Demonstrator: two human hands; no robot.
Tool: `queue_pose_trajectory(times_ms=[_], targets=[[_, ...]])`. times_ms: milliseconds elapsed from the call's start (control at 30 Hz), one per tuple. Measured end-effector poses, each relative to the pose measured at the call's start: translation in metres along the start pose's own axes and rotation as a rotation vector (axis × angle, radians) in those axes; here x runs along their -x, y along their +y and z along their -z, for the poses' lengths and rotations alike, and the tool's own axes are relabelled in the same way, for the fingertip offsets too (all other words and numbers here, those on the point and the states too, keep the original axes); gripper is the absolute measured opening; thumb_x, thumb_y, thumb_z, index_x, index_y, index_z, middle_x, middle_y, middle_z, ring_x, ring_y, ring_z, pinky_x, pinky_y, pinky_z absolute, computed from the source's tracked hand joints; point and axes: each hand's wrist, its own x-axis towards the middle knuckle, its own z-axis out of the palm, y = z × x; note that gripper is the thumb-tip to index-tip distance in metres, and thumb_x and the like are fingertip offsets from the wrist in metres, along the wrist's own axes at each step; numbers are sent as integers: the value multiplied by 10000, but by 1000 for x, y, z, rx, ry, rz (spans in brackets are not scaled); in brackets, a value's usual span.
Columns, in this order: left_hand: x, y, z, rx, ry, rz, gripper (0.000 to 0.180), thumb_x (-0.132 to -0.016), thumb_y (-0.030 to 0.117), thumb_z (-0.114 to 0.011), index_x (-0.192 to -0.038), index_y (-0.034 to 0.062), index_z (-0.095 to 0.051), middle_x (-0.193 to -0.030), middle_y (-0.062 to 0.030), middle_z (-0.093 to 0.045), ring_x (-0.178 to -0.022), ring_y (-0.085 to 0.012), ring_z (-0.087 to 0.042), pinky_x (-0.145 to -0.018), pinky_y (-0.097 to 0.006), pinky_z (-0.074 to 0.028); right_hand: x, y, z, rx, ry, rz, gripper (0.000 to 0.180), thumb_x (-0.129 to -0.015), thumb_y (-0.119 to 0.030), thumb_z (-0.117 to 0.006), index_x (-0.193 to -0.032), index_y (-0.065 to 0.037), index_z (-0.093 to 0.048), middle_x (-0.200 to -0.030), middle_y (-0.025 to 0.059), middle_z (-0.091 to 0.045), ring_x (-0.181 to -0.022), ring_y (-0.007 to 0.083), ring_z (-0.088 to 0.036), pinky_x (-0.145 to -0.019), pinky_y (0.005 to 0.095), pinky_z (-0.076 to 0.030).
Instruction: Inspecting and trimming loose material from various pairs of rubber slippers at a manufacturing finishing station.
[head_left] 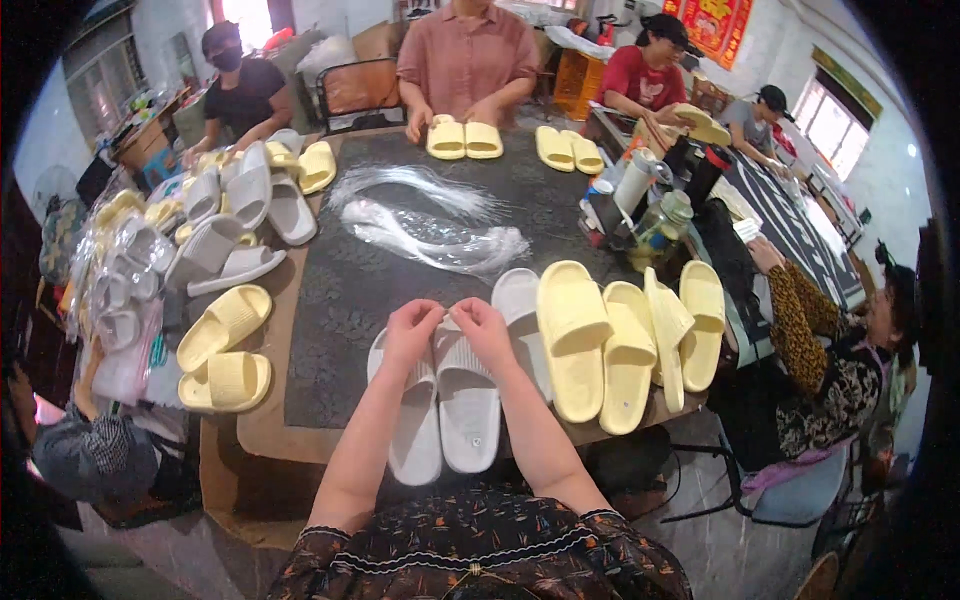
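A pair of grey slippers lies at the table's near edge, the left slipper (413, 445) beside the right slipper (470, 425), toes away from me. Over their straps, my left hand (411, 335) and my right hand (482, 332) meet with fingertips pinched close together. Whatever is between the fingers is too small to make out. Just right of my right hand lies another grey slipper (520, 310), partly behind a large yellow slipper (573, 345). Farther up the table is a bundle of clear plastic strands (430, 235).
More yellow slippers (628, 355) stand at the right, one on its side. Two yellow slippers (228, 382) lie left, below a heap of grey slippers (250, 185). Bottles and a jar (665, 225) crowd the right side. Several people work around; one handles yellow slippers (464, 139) opposite.
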Motion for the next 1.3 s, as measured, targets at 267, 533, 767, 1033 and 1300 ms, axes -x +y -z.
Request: queue_pose_trajectory(times_ms=[267, 533, 767, 1033, 1300], targets=[[2, 3, 1, -2, -24, 50, 159, -838, 150, -639, -908, 8, -653, -788, 5, -638, -730, -65, -563, -668, -221, -449, 2, -6, 2, 17, -7, -27, 141, -870, -160, -619, -885, -20, -613, -758, -30, -596, -694, 32, -516, -616, 197, -413], [2, 0, 1, 72, -56, 38, 152, -861, 144, -623, -941, 16, -628, -782, 31, -592, -701, -45, -508, -632, -204, -407, 2, -6, 2, -11, -21, -20, 144, -864, -166, -622, -872, -22, -618, -742, -30, -598, -676, 27, -514, -594, 196, -412], [-1, 2, -2, 8, -68, 32, 143, -868, 135, -615, -933, 9, -635, -781, 25, -596, -698, -53, -509, -627, -208, -409, 0, 4, 6, 6, -7, -26, 163, -870, -174, -619, -906, -16, -613, -798, -23, -612, -737, 38, -531, -649, 205, -431], [1, 1, 2, 29, -75, 23, 145, -861, 133, -617, -923, 3, -630, -779, 32, -587, -688, -47, -499, -627, -195, -393, 2, -7, 3, 91, 14, 34, 164, -846, -183, -629, -855, -20, -624, -739, -2, -613, -673, 55, -530, -611, 231, -440], [1, 4, 0, 30, -65, 59, 140, -845, 114, -629, -912, -8, -641, -802, 16, -622, -733, -50, -545, -671, -202, -437, 1, -6, 5, 50, 4, 20, 153, -844, -170, -621, -857, -18, -618, -731, 0, -609, -674, 57, -530, -618, 234, -441]])
